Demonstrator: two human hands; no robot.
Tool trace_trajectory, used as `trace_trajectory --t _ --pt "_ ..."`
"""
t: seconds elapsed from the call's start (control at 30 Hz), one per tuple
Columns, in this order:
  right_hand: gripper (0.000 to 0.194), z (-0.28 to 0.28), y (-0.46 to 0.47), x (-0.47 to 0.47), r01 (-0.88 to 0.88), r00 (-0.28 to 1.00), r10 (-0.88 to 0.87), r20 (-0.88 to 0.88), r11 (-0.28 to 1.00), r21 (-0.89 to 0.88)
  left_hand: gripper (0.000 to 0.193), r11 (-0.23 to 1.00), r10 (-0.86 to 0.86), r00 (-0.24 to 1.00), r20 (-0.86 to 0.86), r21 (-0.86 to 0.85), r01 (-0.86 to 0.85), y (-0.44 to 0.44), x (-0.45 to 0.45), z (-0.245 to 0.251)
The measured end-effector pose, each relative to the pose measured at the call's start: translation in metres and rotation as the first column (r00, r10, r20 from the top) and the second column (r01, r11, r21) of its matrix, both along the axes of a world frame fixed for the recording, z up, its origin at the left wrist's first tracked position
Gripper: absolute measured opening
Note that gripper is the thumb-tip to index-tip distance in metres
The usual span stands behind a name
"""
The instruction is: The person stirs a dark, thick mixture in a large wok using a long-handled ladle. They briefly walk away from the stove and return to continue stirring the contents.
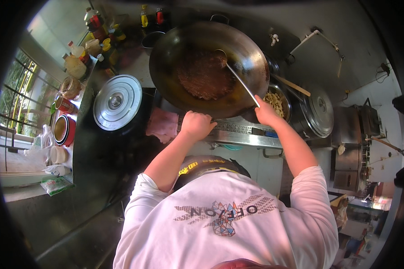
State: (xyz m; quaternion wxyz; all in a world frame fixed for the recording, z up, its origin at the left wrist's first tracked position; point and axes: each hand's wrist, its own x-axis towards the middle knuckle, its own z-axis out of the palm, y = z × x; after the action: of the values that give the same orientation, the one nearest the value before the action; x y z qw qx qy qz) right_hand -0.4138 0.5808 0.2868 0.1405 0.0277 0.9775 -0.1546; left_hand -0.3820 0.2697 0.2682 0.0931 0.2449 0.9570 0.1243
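Observation:
A large steel wok (256, 64) sits before me on the stove, with dark oil and a bubbling reddish-brown mass (205, 75) in its bottom. My right hand (267, 111) grips the long handle of a metal ladle (240, 82) at the wok's near right side. The ladle's round bowl rests at the far right edge of the brown mass. At the near rim, my left hand (197, 125) is closed on the wok's edge, its thumb pointing right; the exact grip is hidden beneath the fingers. A pink cloth (161, 124) lies just left of that hand.
Left of the wok is a pot with a round metal lid (118, 101). Bottles (94, 20) and jars (70, 87) line the left ledge. On the right are a bowl of pale sliced food (274, 102), a wooden handle (293, 85) and a lidded pot (318, 111). A faucet (273, 38) projects behind.

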Motion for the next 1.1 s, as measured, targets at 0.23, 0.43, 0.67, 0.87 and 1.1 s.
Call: trace_trajectory --t 0.23,0.43,0.67,0.87,1.1 --pt "0.064 -0.012 -0.051 -0.019 0.034 0.998 -0.019 0.056 0.962 -0.270 0.042 1.000 -0.007 1.000 -0.003 -0.004 0.007 0.000 -0.001 -0.003" --pt "0.064 0.002 -0.063 -0.009 -0.114 0.990 0.131 0.047 0.956 -0.269 0.041 1.000 -0.006 0.999 -0.036 -0.011 0.006 0.000 0.000 -0.004" --pt "0.066 0.030 -0.045 0.034 -0.079 0.970 0.157 0.185 0.925 -0.372 0.043 1.000 0.006 1.000 -0.026 -0.008 -0.007 0.001 -0.001 -0.003" --pt "0.066 0.058 -0.006 0.083 -0.109 0.958 0.186 0.217 0.941 -0.322 0.042 0.998 0.022 0.999 -0.035 0.066 -0.020 -0.001 0.000 -0.003" --pt "0.066 0.083 0.016 0.141 -0.102 0.953 0.164 0.254 0.966 -0.239 0.042 0.998 0.026 0.997 -0.067 0.061 -0.022 0.000 0.002 -0.003"
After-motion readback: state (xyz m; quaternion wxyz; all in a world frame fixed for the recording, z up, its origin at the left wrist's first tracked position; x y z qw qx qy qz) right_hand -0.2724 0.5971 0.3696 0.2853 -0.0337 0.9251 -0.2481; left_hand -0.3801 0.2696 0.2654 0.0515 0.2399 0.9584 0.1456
